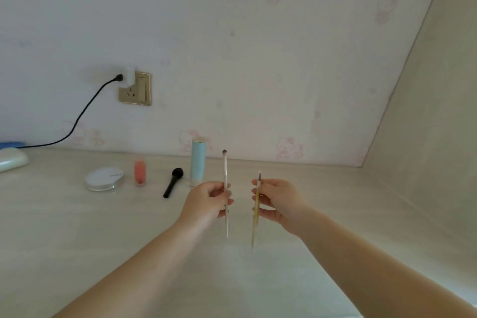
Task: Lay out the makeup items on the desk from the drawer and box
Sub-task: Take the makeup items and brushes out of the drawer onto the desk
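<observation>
1. A pale wood-grain desk [77, 227] meets a wall papered with faint pink cartoon figures; a side panel rises at the right.
2. A tall light-blue tube [198, 160] stands upright near the back edge of the desk and serves as the landmark.
3. Left of the tube lies a black brush [172, 183], then a small pink-orange bottle [140, 172], then a round white compact [104, 178], each apart from the next.
4. Further left, on the wall above, a brass socket plate [139, 90] holds a white plug with a black cable [77, 121] trailing down to the desk.
5. In front of the tube, the left hand [206, 200] pinches a thin white brush [225, 188], held upright above the desk.
6. Just right of it, the right hand [278, 201] pinches a yellow-handled brush [256, 212], also upright.
</observation>
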Motion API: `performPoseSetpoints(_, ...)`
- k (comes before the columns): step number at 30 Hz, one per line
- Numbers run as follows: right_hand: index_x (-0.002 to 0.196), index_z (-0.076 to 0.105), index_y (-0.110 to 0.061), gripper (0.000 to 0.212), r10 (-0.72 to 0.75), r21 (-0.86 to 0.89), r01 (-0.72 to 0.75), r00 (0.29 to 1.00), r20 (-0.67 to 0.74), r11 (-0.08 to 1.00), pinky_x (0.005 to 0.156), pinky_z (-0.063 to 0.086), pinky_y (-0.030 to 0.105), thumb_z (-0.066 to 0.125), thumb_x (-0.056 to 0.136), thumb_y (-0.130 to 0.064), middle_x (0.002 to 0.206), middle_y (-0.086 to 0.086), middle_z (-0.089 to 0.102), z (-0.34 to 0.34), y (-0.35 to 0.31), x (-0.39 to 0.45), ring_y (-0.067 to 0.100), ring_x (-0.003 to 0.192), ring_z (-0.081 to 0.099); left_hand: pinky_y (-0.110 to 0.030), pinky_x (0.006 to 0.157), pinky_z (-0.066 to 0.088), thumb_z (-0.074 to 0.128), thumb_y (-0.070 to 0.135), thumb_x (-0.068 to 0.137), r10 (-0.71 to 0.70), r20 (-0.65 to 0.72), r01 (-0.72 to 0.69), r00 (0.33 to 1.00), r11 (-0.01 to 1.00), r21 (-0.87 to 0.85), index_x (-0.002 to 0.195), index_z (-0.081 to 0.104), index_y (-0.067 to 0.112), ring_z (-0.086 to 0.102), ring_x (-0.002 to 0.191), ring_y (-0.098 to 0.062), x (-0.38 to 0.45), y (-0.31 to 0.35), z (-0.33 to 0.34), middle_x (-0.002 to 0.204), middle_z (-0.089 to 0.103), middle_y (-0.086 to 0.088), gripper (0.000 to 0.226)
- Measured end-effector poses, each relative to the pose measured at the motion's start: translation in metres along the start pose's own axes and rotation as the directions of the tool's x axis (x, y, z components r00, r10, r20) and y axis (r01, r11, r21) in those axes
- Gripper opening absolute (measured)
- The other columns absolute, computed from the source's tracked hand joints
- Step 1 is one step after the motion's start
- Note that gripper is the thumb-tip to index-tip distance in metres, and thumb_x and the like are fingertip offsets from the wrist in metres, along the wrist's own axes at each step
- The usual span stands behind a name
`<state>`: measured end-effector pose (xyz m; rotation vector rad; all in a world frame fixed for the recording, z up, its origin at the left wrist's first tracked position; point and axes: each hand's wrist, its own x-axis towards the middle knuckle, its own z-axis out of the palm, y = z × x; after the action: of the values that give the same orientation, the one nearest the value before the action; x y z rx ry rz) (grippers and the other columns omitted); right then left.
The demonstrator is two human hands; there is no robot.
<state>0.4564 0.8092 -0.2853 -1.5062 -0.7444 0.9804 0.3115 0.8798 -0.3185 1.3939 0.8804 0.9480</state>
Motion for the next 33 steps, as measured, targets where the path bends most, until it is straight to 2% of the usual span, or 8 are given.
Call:
performPoseSetpoints(4, 0.084, 0.064, -0.016, 0.014, 0.02, -0.089, -0.021, 1.0, -0.013, 0.996, 0.061, 0.052, 0.024, 0.057, 0.087, -0.006, 0.075, 0.001, 0.058, 0.016, 0.0, 0.035, 0.01, 0.07, 0.057, -0.025, 0.065, 0.057, 0.06, 0.006, 0.088, -0.042, 0.016, 0.04, 0.999, 0.994, 0.105, 0.1, 0.065, 0.014, 0.065, 0.079, -0.013, 0.034, -0.011, -0.009, 0.088, 0.066, -0.001, 0.015)
performPoseSetpoints(8, 0.105, 0.06, -0.019, 0.022, 0.031, -0.106, -0.037, 0.998, -0.055, 0.994, 0.062, 0.05, 0.023, 0.06, 0.086, -0.007, 0.082, 0.003, 0.061, 0.019, 0.004, 0.069, 0.012, 0.075, 0.058, -0.021, 0.056, 0.054, 0.066, 0.007, 0.084, -0.077, 0.039, 0.069, 0.996, 0.982, 0.174, 0.104, 0.064, 0.012, 0.065, 0.079, -0.017, 0.063, -0.019, -0.013, 0.093, 0.067, -0.006, 0.02)
performPoseSetpoints(11, 0.103, 0.058, -0.021, 0.023, 0.028, -0.134, -0.042, 0.994, -0.107, 0.99, 0.068, 0.051, 0.029, 0.061, 0.086, -0.006, 0.085, 0.007, 0.063, 0.017, 0.009, 0.089, 0.016, 0.079, 0.059, -0.026, 0.055, 0.053, 0.068, 0.008, 0.083, -0.086, 0.02, 0.079, 0.996, 0.972, 0.222, 0.091, 0.059, 0.014, 0.067, 0.077, -0.022, 0.077, -0.026, -0.009, 0.089, 0.069, -0.009, 0.013)
performPoseSetpoints(16, 0.097, 0.066, -0.013, 0.018, -0.04, -0.245, 0.005, 0.99, -0.136, 0.97, 0.062, 0.046, 0.029, 0.053, 0.089, -0.003, 0.083, 0.008, 0.06, 0.015, 0.018, 0.116, 0.019, 0.072, 0.055, -0.02, 0.053, 0.053, 0.061, 0.006, 0.085, -0.066, 0.058, 0.038, 0.996, 0.921, 0.387, 0.073, 0.059, 0.022, 0.061, 0.064, -0.012, 0.096, -0.035, 0.001, 0.077, 0.063, 0.001, 0.02)
performPoseSetpoints(20, 0.108, 0.065, -0.008, 0.029, -0.083, -0.352, 0.026, 0.985, -0.149, 0.936, 0.059, 0.044, 0.029, 0.052, 0.083, 0.0, 0.074, 0.003, 0.056, 0.014, 0.026, 0.129, 0.017, 0.056, 0.051, -0.016, 0.053, 0.054, 0.065, 0.009, 0.084, -0.078, 0.115, 0.018, 0.99, 0.89, 0.456, 0.097, 0.066, 0.016, 0.059, 0.065, -0.007, 0.104, -0.037, 0.003, 0.084, 0.059, 0.004, 0.016)
performPoseSetpoints(25, 0.11, 0.067, -0.018, 0.031, -0.181, -0.604, 0.093, 0.98, -0.086, 0.791, 0.083, 0.049, 0.028, 0.056, 0.082, -0.01, 0.093, -0.003, 0.066, 0.018, 0.03, 0.138, 0.014, 0.076, 0.059, -0.026, 0.076, 0.057, 0.07, 0.018, 0.081, -0.076, 0.184, -0.062, 0.98, 0.761, 0.645, 0.113, 0.065, 0.017, 0.064, 0.068, -0.014, 0.11, -0.03, 0.006, 0.083, 0.063, 0.004, 0.032)
performPoseSetpoints(30, 0.113, 0.065, -0.024, 0.03, -0.23, -0.767, 0.116, 0.972, -0.042, 0.631, 0.093, 0.044, 0.026, 0.055, 0.085, -0.021, 0.12, -0.002, 0.064, 0.019, 0.035, 0.14, 0.016, 0.107, 0.059, -0.028, 0.085, 0.054, 0.071, 0.026, 0.081, -0.075, 0.182, -0.086, 0.98, 0.67, 0.737, 0.116, 0.064, 0.019, 0.07, 0.089, -0.022, 0.115, -0.03, 0.008, 0.108, 0.068, -0.004, 0.036)
performPoseSetpoints(33, 0.118, 0.063, -0.026, 0.032, -0.27, -0.839, 0.129, 0.963, -0.022, 0.529, 0.092, 0.045, 0.027, 0.051, 0.088, -0.023, 0.125, 0.001, 0.059, 0.02, 0.036, 0.142, 0.019, 0.111, 0.058, -0.026, 0.09, 0.048, 0.07, 0.033, 0.081, -0.007, 0.18, -0.145, 0.984, 0.563, 0.813, 0.119, 0.062, 0.02, 0.061, 0.106, -0.019, 0.116, -0.033, 0.011, 0.117, 0.063, -0.003, 0.041)
